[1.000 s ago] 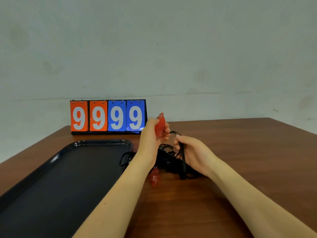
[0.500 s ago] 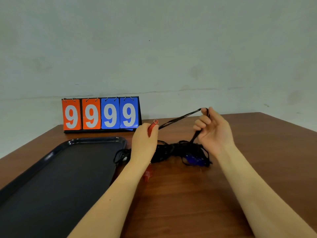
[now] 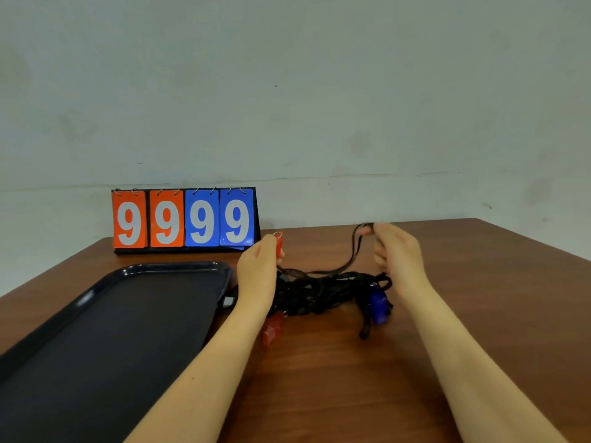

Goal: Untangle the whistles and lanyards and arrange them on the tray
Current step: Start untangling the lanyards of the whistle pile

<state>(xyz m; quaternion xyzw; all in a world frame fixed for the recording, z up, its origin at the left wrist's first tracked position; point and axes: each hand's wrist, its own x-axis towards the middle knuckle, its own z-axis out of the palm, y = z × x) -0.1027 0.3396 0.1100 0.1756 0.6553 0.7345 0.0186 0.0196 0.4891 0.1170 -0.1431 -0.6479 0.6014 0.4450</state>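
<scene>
Left hand grips red whistle, raised above worktop. Right hand pinches black lanyard loop, lifted. Tangle on worktop just right of tray, tray bare; blue whistle and second red whistle in it. Cords light, limp, snag-prone; take hold at whistle body, feed loop out slowly.

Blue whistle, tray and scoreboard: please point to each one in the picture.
Blue whistle (image 3: 378, 303), head view, on the middle of its body.
Tray (image 3: 179, 268), head view, on its far rim.
Scoreboard (image 3: 201, 219), head view, on the third card, blue.
</scene>
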